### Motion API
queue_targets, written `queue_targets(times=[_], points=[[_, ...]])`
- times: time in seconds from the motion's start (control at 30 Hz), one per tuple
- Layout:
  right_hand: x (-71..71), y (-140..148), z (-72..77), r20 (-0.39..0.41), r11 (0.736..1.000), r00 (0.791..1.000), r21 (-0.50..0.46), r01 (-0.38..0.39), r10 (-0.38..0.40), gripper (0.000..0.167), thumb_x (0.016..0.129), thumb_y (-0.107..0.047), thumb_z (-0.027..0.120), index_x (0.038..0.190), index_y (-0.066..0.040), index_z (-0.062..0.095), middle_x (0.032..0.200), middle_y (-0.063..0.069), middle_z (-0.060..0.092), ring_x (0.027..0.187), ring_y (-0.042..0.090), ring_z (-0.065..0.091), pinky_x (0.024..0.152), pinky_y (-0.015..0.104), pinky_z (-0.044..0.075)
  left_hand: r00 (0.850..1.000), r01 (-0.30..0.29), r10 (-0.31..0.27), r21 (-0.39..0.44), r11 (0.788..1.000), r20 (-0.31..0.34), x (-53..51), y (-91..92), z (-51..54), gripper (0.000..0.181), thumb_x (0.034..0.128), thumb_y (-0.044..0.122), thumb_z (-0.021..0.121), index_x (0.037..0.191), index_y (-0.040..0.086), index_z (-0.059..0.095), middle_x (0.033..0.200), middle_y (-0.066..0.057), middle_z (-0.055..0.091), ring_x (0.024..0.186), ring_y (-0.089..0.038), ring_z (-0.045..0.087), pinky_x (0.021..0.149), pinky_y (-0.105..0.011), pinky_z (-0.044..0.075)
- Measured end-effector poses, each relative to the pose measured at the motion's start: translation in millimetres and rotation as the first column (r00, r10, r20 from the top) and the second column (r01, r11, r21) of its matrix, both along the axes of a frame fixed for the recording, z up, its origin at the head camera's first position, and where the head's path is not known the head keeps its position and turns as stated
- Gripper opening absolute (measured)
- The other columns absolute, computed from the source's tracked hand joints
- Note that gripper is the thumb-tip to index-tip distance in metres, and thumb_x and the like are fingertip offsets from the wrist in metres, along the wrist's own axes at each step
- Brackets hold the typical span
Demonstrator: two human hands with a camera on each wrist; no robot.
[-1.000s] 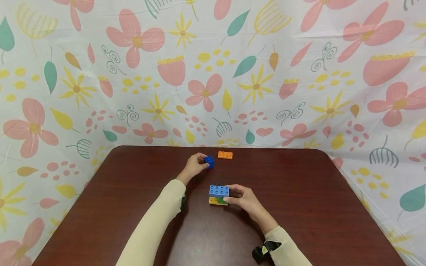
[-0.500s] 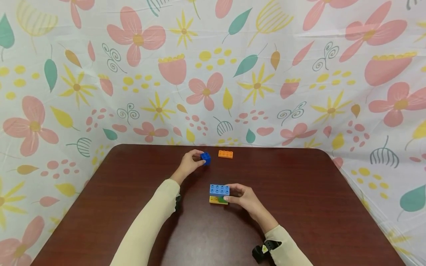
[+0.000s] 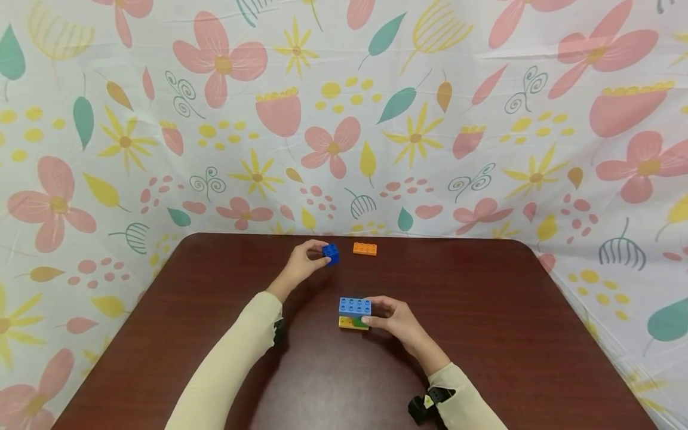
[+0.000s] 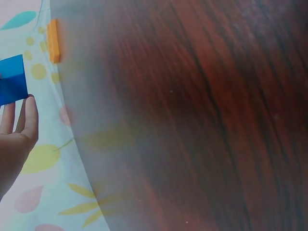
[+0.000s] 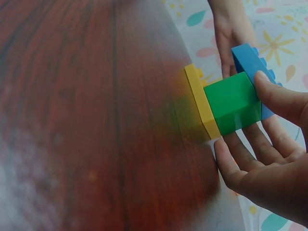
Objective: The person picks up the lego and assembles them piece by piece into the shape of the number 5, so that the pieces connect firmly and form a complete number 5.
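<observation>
My left hand [image 3: 302, 266] pinches a dark blue toy building block [image 3: 331, 254] between thumb and fingers, toward the back of the table. The left wrist view catches that blue block [image 4: 13, 80] at its left edge. Nearer the front, my right hand [image 3: 399, 322] grips the right end of a stack of blocks. On top of it is a light blue block [image 3: 355, 306] with studs, overhanging on the left. Beneath that, a green block [image 5: 234, 102] stands on a thin yellow block [image 5: 202, 102], clearest in the right wrist view. The thumb presses the green and light blue blocks.
A flat orange block [image 3: 365, 249] lies near the back edge of the dark brown table [image 3: 484, 334], right of the dark blue block. Behind the table hangs a floral cloth [image 3: 344, 119]. Black straps sit on both wrists.
My left hand has moved slightly left and back with the dark blue block, away from the stack. The right hand and the stack stay where they were.
</observation>
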State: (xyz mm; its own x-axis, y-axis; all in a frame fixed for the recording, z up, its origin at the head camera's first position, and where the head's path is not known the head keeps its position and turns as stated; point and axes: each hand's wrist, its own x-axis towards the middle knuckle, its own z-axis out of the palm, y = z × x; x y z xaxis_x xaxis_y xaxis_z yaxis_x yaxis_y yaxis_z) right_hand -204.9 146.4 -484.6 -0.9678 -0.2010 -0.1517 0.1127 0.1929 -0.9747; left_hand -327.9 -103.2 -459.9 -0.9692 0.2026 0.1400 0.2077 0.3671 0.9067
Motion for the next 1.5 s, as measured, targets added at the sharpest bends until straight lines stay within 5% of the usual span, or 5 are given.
queue_targets(times=[0.4,0.8,1.13,1.5], points=[[-0.1,-1.6,0.8,0.003,1.000,1.000,0.005,0.005,-0.005,0.045,0.078,-0.019,0.081,0.118,-0.006,0.066,0.111,0.008,0.068,0.097,0.021,0.062,0.079,0.033,0.053,0.990,0.139,-0.138,0.088,0.986,-0.027,20.6,-4.6,17.5,0.033,0.0872,0.011,0.072,0.119,0.011,0.064,0.115,-0.009,0.063,0.108,-0.028,0.060,0.086,-0.040,0.053],[0.5,1.2,-2.5,-0.011,1.000,1.000,-0.013,0.005,-0.006,0.044,0.079,-0.017,0.080,0.118,-0.006,0.066,0.113,0.009,0.067,0.098,0.021,0.063,0.080,0.034,0.053,0.957,0.291,-0.286,0.147,0.945,-0.052,47.0,-1.4,28.1,0.037,0.0880,0.009,0.070,0.123,0.004,0.060,0.119,-0.016,0.062,0.111,-0.032,0.058,0.087,-0.039,0.053],[-0.4,0.1,-1.1,-0.032,1.000,0.999,-0.024,0.000,0.000,0.044,0.081,-0.016,0.078,0.121,-0.004,0.064,0.115,0.010,0.066,0.097,0.021,0.062,0.080,0.035,0.054,0.941,0.338,-0.336,0.117,0.934,-0.041,59.1,-1.8,37.3,0.034,0.0881,0.011,0.070,0.121,0.011,0.062,0.116,-0.007,0.064,0.107,-0.024,0.060,0.090,-0.036,0.052],[-1.0,-0.2,-2.0,-0.015,1.000,1.000,-0.012,-0.006,0.006,0.044,0.080,-0.018,0.079,0.119,-0.004,0.064,0.111,0.010,0.068,0.097,0.022,0.063,0.082,0.035,0.054,0.914,0.406,-0.405,0.095,0.909,-0.035,75.5,-3.2,36.3,0.037,0.0880,0.008,0.070,0.123,0.006,0.060,0.117,-0.013,0.063,0.109,-0.028,0.060,0.093,-0.042,0.050]])
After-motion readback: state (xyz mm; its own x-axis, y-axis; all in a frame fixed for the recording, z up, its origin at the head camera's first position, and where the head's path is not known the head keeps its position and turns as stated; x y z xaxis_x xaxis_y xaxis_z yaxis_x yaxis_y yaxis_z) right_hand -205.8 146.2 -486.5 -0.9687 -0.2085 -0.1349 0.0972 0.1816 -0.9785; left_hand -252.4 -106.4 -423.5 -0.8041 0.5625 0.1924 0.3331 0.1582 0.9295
